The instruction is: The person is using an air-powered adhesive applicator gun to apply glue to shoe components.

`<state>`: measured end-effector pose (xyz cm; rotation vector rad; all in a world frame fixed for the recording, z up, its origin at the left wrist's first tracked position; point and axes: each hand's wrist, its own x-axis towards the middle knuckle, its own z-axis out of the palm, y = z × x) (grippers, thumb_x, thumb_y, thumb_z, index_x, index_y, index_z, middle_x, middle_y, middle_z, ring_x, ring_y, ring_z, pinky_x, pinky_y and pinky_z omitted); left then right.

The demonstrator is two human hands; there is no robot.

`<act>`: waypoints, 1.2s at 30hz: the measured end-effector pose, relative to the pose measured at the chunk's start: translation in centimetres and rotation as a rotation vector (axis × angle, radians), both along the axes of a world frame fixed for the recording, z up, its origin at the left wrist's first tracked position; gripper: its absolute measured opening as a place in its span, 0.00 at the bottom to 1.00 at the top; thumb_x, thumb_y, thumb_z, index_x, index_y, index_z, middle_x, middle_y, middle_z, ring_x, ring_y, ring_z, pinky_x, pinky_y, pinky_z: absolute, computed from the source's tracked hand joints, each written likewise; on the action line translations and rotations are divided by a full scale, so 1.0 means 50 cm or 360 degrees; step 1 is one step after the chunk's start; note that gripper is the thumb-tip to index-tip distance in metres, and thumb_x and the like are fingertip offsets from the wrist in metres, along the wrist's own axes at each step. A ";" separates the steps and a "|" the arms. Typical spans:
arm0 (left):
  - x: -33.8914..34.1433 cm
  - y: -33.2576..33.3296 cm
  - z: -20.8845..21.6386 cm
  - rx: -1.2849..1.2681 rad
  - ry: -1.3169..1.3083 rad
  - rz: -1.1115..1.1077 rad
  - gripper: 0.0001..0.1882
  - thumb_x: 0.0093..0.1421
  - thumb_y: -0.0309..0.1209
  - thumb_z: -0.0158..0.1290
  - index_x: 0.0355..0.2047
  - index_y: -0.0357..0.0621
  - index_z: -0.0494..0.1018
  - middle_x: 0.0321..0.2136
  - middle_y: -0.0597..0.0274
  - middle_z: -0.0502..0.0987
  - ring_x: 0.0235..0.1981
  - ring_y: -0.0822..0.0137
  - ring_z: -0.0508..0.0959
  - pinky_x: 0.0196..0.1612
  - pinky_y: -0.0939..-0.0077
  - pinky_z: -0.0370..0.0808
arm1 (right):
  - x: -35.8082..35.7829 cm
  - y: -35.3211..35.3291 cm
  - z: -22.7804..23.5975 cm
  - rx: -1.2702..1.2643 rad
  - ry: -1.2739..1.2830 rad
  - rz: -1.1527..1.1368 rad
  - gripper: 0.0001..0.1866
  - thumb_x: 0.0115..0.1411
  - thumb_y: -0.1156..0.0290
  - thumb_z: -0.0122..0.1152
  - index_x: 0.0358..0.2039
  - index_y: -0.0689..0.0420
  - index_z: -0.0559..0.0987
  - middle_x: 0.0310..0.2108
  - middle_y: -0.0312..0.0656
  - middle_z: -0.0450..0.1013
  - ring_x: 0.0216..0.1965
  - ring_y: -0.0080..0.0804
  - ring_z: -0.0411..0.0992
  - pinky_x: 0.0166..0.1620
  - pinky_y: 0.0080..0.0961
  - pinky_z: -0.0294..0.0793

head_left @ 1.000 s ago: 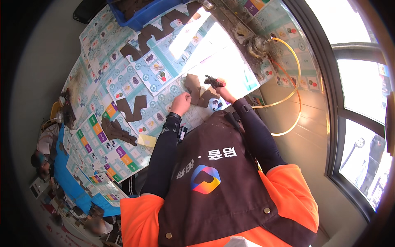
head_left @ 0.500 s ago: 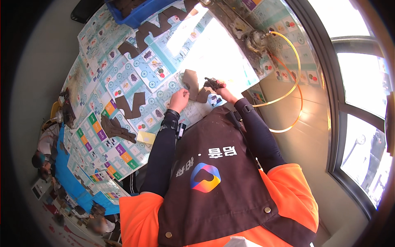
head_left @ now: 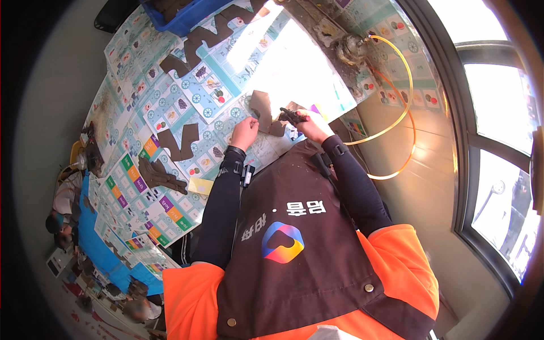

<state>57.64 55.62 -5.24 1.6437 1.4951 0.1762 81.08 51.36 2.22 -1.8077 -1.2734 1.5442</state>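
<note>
A brown V-shaped cut piece (head_left: 262, 107) lies on the printed table cover right before me, partly in bright sunlight. My left hand (head_left: 245, 134) is closed, its fingertips pinching at the piece's left edge. In my right hand (head_left: 315, 127) is a small dark tool with a reddish part (head_left: 293, 116), its tip over the right side of the piece. The grip hides much of the tool, so its exact kind does not show. To the left lie another V-shaped brown piece (head_left: 180, 143) and a stack of brown pieces (head_left: 160, 175).
A yellow pad (head_left: 200, 186) rests beside my left forearm. Several brown pieces (head_left: 195, 45) form a row toward a blue bin (head_left: 184, 20) at the far side. A yellow hose (head_left: 409, 85) loops at the right, near the windows. Other people sit at far left.
The dark tool has turned slightly over the piece, and my right hand has shifted a little left. My left hand has moved slightly up and left.
</note>
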 end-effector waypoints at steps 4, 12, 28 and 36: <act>0.001 0.002 0.004 0.0034 0.0006 -0.0024 0.12 0.55 0.35 0.50 0.34 0.41 0.74 0.25 0.54 0.77 0.29 0.56 0.77 0.33 0.68 0.72 | 0.003 -0.027 -0.034 0.0168 -0.0052 0.0175 0.10 0.43 0.76 0.49 0.29 0.60 0.73 0.19 0.45 0.68 0.23 0.35 0.67 0.29 0.27 0.65; 0.003 0.003 0.014 -0.0007 0.0045 -0.0050 0.10 0.55 0.34 0.49 0.33 0.40 0.73 0.27 0.53 0.78 0.32 0.55 0.78 0.36 0.65 0.73 | -0.005 -0.032 -0.009 0.0072 -0.0165 0.0032 0.06 0.46 0.74 0.48 0.27 0.60 0.70 0.21 0.46 0.68 0.25 0.37 0.68 0.31 0.29 0.66; -0.004 0.002 0.002 0.0027 0.0064 -0.0075 0.12 0.55 0.35 0.50 0.35 0.41 0.73 0.27 0.54 0.78 0.30 0.57 0.78 0.35 0.68 0.72 | -0.017 -0.062 0.006 0.0126 -0.0116 -0.0001 0.10 0.43 0.75 0.49 0.29 0.59 0.72 0.21 0.46 0.69 0.24 0.39 0.68 0.31 0.29 0.66; 0.000 0.002 0.010 0.0012 0.0047 -0.0063 0.11 0.55 0.34 0.50 0.34 0.41 0.73 0.28 0.54 0.78 0.32 0.56 0.78 0.36 0.67 0.73 | -0.021 -0.067 0.001 0.0059 0.0016 0.0152 0.11 0.45 0.76 0.47 0.31 0.60 0.72 0.21 0.48 0.69 0.24 0.40 0.68 0.30 0.30 0.66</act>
